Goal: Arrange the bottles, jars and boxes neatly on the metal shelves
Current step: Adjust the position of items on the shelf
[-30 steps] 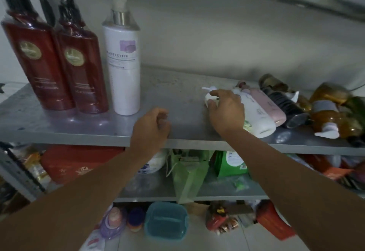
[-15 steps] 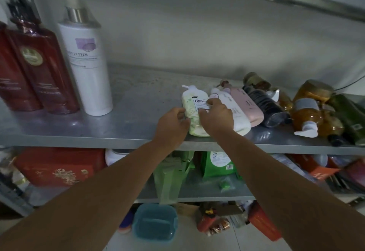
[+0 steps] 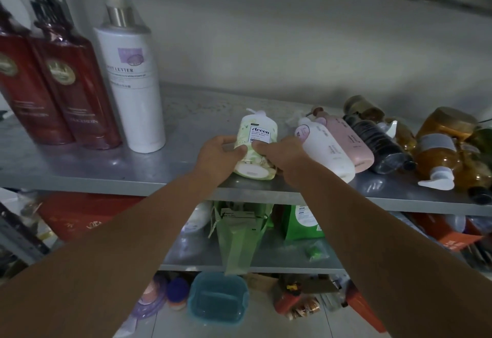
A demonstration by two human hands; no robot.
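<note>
Left hand [image 3: 218,156] and right hand [image 3: 282,155] both have fingers curled round the pale green body wash bottle [image 3: 257,148], which is lying near the front lip of the metal shelf [image 3: 159,167]. If that smooth floral plastic slips while it's being stood up, it'll probably go over the edge or knock the white bottle [image 3: 324,148] just beside it.

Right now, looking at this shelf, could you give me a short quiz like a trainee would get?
1. True or false: the left hand and the right hand both hold the pale green bottle.
2. The tall white bottle is: A) upright beside the red bottles; B) lying flat; C) on the floor.
3. Which colour bottle lies just left of the black bottle?
Key: 1 true; 2 A; 3 the pink bottle.
</note>
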